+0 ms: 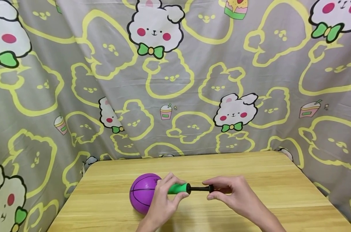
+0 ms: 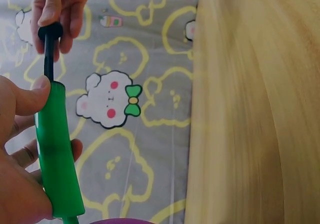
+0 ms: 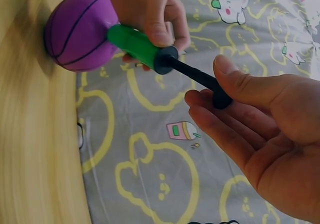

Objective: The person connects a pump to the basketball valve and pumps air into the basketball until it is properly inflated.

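One wooden table (image 1: 297,193), grey cartoon-print cloth (image 1: 187,106) behind, left grip (image 1: 165,198) round green pump (image 2: 57,149), right grip (image 1: 236,191) pinching its black handle (image 1: 211,188)

At lower centre in the head view, the left hand (image 1: 165,197) curls its fingers. Lower right, the right hand (image 1: 238,192) pinches.

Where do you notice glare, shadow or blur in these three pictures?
Head view: brightest, mostly sharp, with a small glare spot on the ball; left wrist view: dimmer, the grain of the table looks smeared; right wrist view: also dim, with a soft dark shadow on the table beside the ball.
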`<state>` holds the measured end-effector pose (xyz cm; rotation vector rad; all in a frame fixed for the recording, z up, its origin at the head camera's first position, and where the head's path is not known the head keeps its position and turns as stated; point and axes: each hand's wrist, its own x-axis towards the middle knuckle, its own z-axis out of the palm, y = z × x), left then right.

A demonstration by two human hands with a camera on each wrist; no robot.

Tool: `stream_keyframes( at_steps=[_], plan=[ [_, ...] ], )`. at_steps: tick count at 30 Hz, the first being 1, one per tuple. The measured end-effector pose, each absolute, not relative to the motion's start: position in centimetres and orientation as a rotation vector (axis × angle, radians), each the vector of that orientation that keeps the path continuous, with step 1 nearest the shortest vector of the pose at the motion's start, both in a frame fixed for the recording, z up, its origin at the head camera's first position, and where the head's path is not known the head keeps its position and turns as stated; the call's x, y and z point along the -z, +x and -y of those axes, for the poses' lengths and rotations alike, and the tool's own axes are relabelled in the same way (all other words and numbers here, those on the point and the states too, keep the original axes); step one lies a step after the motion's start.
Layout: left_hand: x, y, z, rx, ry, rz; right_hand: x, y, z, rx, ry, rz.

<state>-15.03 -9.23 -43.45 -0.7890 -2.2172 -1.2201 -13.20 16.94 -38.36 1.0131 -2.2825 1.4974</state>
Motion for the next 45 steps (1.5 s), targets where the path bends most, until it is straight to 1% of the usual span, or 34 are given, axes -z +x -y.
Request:
stream_keyframes(
  at_steps=[12,17,25,32,45],
  plan=[
    [43.4,-14.7,9.0,1.231,-0.789,2.238,39.4,-13.2,-15.2,-1.490,0.986,2.258],
    [43.5,-14.8,8.6,1.215,-0.825,2.218,40.0,-13.2,-14.7,-1.474,0.963,2.248],
    [43.8,-14.5,8.3,1.255,-0.840,2.267,40.8,-13.3,-13.9,-1.451,0.996,2.256],
    [43.9,-14.6,8.4,1.262,-0.864,2.237,40.3,-13.1,-14.2,-1.473,0.983,2.338],
    [43.5,-15.0,9.3,1.228,-0.813,2.245,38.8,-12.9,-15.5,-1.502,0.992,2.374]
  ],
)
